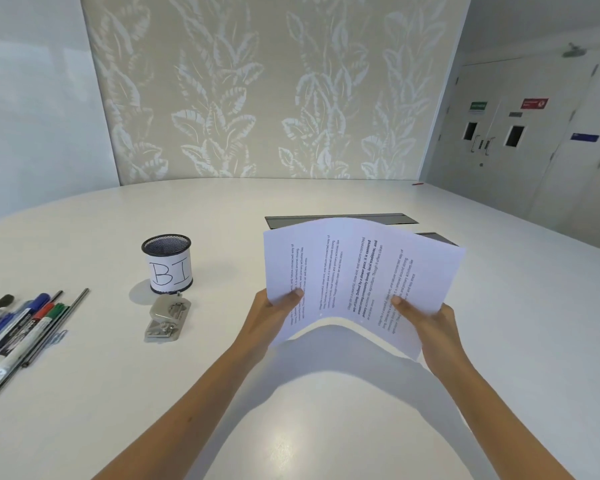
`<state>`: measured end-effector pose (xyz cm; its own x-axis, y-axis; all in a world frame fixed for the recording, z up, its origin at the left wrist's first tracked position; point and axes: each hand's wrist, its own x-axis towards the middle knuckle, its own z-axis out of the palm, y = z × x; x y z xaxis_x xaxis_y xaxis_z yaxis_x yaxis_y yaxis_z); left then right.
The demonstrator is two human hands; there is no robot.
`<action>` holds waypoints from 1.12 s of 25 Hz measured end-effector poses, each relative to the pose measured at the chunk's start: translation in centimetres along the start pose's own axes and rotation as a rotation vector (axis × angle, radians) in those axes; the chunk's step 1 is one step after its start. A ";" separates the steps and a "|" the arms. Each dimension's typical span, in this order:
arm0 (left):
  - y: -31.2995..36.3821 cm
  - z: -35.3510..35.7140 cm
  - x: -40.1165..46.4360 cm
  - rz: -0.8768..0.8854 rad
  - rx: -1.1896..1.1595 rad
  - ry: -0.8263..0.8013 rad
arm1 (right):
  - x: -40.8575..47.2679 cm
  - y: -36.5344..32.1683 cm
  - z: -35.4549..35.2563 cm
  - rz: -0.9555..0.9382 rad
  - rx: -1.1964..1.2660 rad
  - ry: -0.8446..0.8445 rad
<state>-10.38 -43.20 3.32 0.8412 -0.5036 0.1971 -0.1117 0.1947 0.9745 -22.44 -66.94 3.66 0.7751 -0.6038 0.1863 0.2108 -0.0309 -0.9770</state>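
Note:
Several printed white paper sheets [357, 271] are fanned out and lifted above the white table [499, 341]. My left hand [274, 313] pinches the left sheets near their lower edge, thumb on top. On the right side, my right hand [426, 320] pinches the other sheets the same way. The sheets bow upward in the middle and cast a shadow on the table beneath them.
A black mesh pen cup [167, 263] labelled "BI" stands left of the papers, with a metal hole punch [167, 318] in front of it. Several markers and pens [18, 330] lie at the far left. A dark cable hatch [340, 220] sits behind the papers.

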 end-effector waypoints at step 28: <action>-1.5 5.1 4.3 0.018 1.226 -0.162 | 7.8 0.9 -2.8 0.243 -0.494 0.020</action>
<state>-9.28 -49.98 3.22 0.7688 -0.6244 0.1377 -0.6179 -0.6702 0.4111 -17.87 -73.87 3.99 0.7540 -0.6552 -0.0479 -0.2812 -0.2560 -0.9249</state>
